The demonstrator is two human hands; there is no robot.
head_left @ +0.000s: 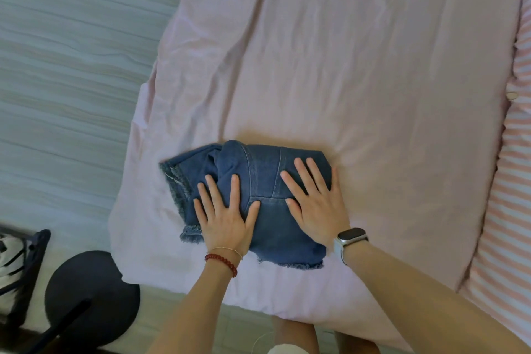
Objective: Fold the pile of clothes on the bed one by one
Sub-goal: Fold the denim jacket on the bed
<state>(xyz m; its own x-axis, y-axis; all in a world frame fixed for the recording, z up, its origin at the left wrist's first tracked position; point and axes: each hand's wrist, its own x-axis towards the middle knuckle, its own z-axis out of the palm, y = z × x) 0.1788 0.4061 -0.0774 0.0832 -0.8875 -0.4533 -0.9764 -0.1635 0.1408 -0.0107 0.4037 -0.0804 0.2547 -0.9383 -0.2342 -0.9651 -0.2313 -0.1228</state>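
A folded blue denim garment [267, 178] with frayed hems lies on the pink bed cover [330, 52] near the bed's front edge. My left hand [227, 216] lies flat on its left part, fingers spread and straight. My right hand [313, 201] presses flat on its right part, fingers straight, a watch on that wrist. No other clothes of the pile show in this view.
A pink-and-white striped cushion or bedding [500, 210] runs along the bed's right side. A dark round stool [92, 299] stands on the floor at lower left, beside a dark frame with striped fabric [17, 261]. A pale striped wall [71, 66] is on the left.
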